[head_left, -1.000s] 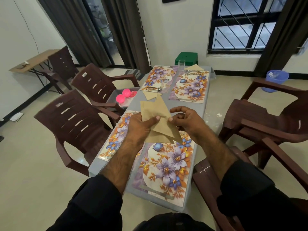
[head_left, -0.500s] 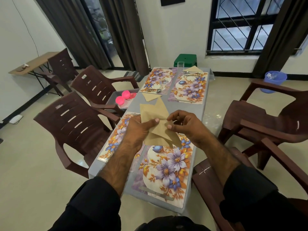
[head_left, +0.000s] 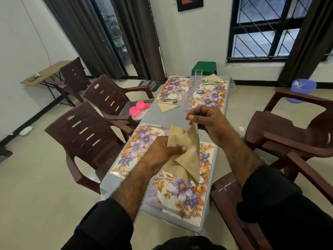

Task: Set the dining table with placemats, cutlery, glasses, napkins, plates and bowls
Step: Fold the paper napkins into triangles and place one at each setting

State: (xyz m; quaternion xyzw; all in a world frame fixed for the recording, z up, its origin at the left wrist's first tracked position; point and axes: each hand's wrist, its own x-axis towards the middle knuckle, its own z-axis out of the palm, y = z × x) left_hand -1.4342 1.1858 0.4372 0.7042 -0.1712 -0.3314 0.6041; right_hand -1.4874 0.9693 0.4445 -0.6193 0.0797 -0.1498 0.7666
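Over the near end of the table: both hands hold tan napkins in the air above the two closest placemats.
Left hand (head_left: 162, 152): at about 7 o'clock from the napkins, fingers and thumb curled round the lower napkin (head_left: 173, 169), thumb pressed flat on top of the paper.
Right hand (head_left: 209, 121): at about 1 o'clock, thumb and forefinger pinching the upper tip of the folded napkin (head_left: 191, 148), which hangs down as a triangle.
Where the napkins lie: between the hands, touching both, held clear of the near right placemat (head_left: 182, 192) and not yet set down.
Step in hand: napkins, by my reading; the right hand looks to be peeling one folded napkin away from the one the left hand grips.
Far places: a laid napkin (head_left: 166, 107) sits just below the far left placemat (head_left: 171, 87), another napkin (head_left: 210, 77) at 12 o'clock by a glass (head_left: 198, 73); cutlery (head_left: 169, 100) lies on the far left placemat.
Near places: the near left placemat (head_left: 137, 141) shows no napkin.
Next move: likely free the top napkin fully, then lay it flat beside a near placemat, keeping the fold crisp.
Risk: thin paper may cling or unfold as it is pulled.
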